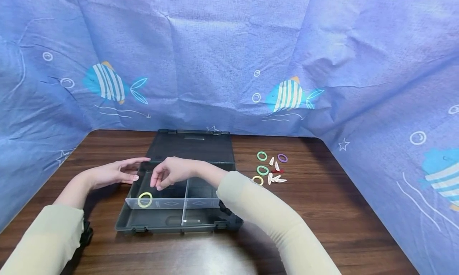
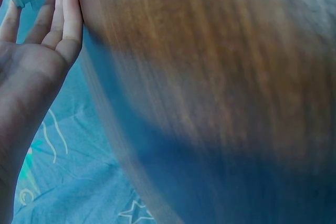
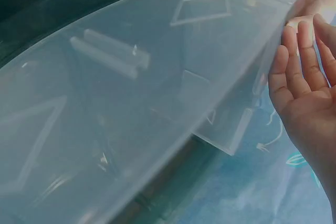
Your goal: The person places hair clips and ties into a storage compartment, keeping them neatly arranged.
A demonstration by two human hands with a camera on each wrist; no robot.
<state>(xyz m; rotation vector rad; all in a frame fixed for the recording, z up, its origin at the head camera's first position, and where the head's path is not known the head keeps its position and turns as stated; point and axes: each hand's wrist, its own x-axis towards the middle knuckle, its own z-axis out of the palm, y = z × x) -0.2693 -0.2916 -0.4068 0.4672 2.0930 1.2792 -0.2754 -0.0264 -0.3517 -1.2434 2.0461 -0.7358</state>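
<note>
A dark translucent compartment box (image 1: 157, 229) lies on the table, its lid (image 1: 191, 149) folded back. At its left edge, my left hand (image 1: 116, 173) touches the wall with fairly straight fingers; the left wrist view shows those fingertips against the box too. My right hand (image 1: 173, 173) hovers over the back left compartment, fingers loosely bent, holding nothing visible. Just below it, a yellow hair tie (image 1: 140, 203) overlaps the clear front divider (image 1: 166, 204); whether it leans there or is falling, I cannot tell. The right wrist view shows the clear divider (image 3: 157, 51) close up beside the relaxed fingers.
Right of the box lie two green hair ties (image 1: 263, 170), a purple hair tie (image 1: 282, 158) and another yellow one (image 1: 262, 182). Several white hair clips (image 1: 270, 178) and a red clip (image 1: 279, 171) lie among them. A blue fish-print cloth (image 1: 215, 59) surrounds the table.
</note>
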